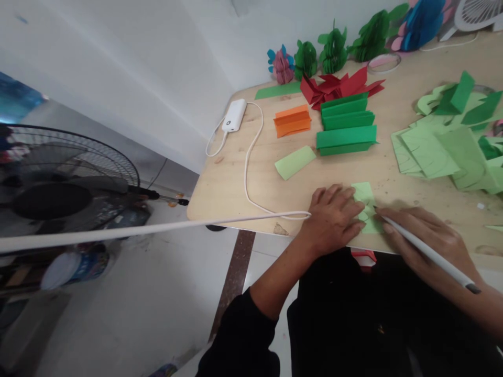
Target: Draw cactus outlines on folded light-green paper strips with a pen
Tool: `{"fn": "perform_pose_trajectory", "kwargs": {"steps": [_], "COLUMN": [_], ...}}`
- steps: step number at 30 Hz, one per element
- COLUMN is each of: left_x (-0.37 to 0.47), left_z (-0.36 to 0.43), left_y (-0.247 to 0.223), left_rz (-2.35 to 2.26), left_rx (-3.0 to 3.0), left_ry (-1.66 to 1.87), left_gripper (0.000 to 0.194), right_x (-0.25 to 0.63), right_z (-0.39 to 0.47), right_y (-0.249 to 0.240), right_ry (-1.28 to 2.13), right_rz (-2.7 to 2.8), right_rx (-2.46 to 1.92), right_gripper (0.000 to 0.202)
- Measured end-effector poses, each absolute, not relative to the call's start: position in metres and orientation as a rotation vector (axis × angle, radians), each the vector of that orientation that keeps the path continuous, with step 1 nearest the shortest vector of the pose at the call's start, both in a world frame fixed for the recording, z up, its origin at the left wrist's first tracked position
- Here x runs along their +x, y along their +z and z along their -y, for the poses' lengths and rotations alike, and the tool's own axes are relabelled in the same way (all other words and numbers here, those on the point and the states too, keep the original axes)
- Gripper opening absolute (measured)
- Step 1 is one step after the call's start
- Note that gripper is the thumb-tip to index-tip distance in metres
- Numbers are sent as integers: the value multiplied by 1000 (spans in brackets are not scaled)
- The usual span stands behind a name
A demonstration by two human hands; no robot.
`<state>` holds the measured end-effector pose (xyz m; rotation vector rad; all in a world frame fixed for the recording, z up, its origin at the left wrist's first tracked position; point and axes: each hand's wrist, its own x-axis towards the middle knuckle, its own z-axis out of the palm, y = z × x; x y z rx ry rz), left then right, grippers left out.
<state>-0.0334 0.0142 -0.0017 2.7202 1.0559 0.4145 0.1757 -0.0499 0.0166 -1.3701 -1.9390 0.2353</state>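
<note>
A light green piece of paper point(364, 195) with dark drawn lines lies near the table's front edge. My left hand point(332, 219) rests flat on its left side, fingers spread, covering part of it. In my right hand point(430, 238) is a white pen point(422, 246) with a dark end, held in a writing grip, its tip at the right edge of that paper. Beyond my left hand lies a blank light green slip point(295, 162). Folded green paper strips point(346, 139) and a folded orange strip point(293, 121) stand further back.
A white cable point(247, 167) runs from a white device point(234, 115) past my left wrist. Light green sheets point(428, 149) pile up at the right. Red folded paper point(340, 86), paper ornaments point(333, 51) and a tape roll point(384, 63) sit behind. A floor fan point(58, 193) stands left.
</note>
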Motion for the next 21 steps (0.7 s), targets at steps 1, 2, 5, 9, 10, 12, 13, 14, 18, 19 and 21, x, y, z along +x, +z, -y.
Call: {"fn": "perform_pose_trajectory", "kwargs": {"steps": [1,2,5,9,10,12,13,14,18,19,21], "left_x": [-34,-34,-34,-34,-34,-34,-34,-34,-34,-34,-34], "left_z": [-14,-14,-13,-13,-13,-13,-13,-13,-13,-13,-13], "left_y": [-2,-2,-1,0,0,0,0,0,-1,-2,-3], "left_rz": [-1054,-1053,-1060,-1070,-1070,-1071,-1070,-1070,-1069,-1068,-1066], "left_rx": [2717,2712,2696,2686,2686,2684,2684,2684,2682,2683,2689], "left_ry": [416,415,406,402,405,412,417,421,431,433,444], "left_gripper": [41,42,42,41,40,40,40,40,41,41,40], "right_x": [176,177,178,179,179,179,179,179,178,177,174], "right_z": [50,50,50,49,49,49,50,51,57,59,61], "right_y": [16,14,12,10,11,12,14,15,22,23,26], "right_ry": [229,223,178,137,148,202,240,276,384,417,501], "right_rz": [1945,1950,1973,1991,1979,1944,1920,1889,1725,1698,1673], "right_rx": [-1373,-1378,-1348,-1297,-1312,-1361,-1395,-1427,-1542,-1568,-1625], "right_gripper": [23,23,25,27,26,23,22,22,23,24,27]}}
